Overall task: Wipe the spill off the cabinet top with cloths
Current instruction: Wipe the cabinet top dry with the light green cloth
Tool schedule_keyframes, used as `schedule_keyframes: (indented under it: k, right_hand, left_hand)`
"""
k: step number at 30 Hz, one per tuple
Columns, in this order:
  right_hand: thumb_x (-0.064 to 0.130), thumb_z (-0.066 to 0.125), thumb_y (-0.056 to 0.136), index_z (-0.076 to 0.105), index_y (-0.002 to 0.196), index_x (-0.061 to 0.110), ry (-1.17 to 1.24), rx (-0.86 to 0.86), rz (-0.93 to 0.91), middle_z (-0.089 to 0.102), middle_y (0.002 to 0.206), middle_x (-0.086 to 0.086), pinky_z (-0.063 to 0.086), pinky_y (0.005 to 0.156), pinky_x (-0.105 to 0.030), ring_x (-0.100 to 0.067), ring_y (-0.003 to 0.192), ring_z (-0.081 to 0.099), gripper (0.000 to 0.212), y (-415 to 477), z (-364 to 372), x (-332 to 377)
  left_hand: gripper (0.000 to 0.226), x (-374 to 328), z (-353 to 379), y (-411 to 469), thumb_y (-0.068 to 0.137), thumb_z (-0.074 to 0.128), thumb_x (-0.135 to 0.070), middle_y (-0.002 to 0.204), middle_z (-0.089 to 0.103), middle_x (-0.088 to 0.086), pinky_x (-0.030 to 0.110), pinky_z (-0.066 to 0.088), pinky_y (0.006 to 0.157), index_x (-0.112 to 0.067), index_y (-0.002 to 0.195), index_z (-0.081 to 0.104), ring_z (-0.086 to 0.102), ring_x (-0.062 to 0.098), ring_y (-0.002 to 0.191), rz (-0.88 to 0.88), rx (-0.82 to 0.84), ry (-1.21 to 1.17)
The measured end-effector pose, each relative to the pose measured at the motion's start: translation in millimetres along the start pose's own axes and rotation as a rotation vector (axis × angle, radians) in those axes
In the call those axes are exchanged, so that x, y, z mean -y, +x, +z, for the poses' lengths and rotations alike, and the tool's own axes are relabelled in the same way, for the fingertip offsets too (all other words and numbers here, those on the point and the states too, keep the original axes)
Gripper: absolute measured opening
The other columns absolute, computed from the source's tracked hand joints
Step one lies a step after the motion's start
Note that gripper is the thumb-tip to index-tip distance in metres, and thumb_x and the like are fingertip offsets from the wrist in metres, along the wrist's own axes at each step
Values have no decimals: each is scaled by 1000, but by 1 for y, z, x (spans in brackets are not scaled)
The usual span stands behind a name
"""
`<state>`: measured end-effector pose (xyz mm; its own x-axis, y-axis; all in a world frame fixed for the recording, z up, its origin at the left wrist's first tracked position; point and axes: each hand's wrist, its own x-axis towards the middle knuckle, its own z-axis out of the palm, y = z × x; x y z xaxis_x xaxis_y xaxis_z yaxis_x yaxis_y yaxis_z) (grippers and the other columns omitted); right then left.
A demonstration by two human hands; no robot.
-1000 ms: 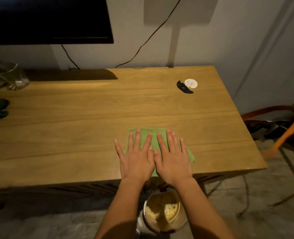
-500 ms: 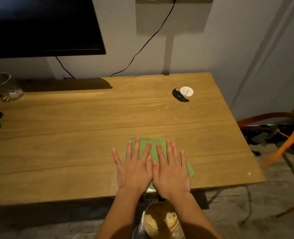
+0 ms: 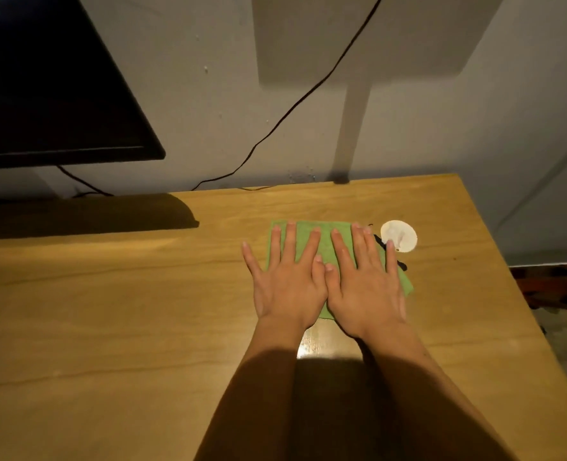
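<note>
Left hand (image 3: 285,284) and right hand (image 3: 363,287), fingers straight, press the green cloth (image 3: 308,231) flat. It overlaps the far-right dark spill (image 3: 402,265), probably to blot it.

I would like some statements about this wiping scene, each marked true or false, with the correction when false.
1. The left hand and the right hand lie flat on the green cloth. True.
2. The white disc sits left of both hands. False: it sits just right of the right hand.
3. The black spill shows at the cloth's right edge. True.
4. The dark screen is at the upper right. False: upper left.
</note>
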<state>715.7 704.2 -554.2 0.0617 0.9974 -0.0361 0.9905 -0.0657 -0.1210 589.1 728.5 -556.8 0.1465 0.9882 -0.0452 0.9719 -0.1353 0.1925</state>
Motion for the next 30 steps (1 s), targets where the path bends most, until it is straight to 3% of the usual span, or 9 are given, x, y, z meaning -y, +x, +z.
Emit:
schedule_keyframes:
  k: [7,16,23,30]
  right_hand:
    - [51,3,99,0,157,30,8,23,17,-8,166,-4,-6,121,-51,-19,151,-13,62,75,-2,-7]
    - [53,2,98,-2,157,30,23,53,-12,-11,166,-4,-6,121,-51,-17,150,-18,64,105,-10,-12]
    - [54,-2,95,-3,157,29,-22,66,-31,-11,166,-5,-7,121,-49,-19,151,-14,66,77,-10,-8]
    - [51,3,98,6,158,29,10,22,-6,-4,166,-6,-2,122,-46,-19,152,-9,64,-15,-8,-2]
  left_hand:
    - [55,-2,0,78,97,3,-49,166,-5,-2,69,-15,111,-46,152,3,-10,21,153,14,-18,4]
    - [58,-4,-3,102,95,-1,-50,167,-3,-1,69,-16,110,-43,153,2,-9,23,153,3,-12,13]
    - [57,-3,-1,73,96,-1,-50,166,-6,-1,67,-17,111,-42,153,1,-10,23,153,-8,-14,19]
    - [56,-5,0,-16,97,1,-50,166,-8,-2,66,-16,113,-43,153,1,-12,21,152,-8,13,-23]
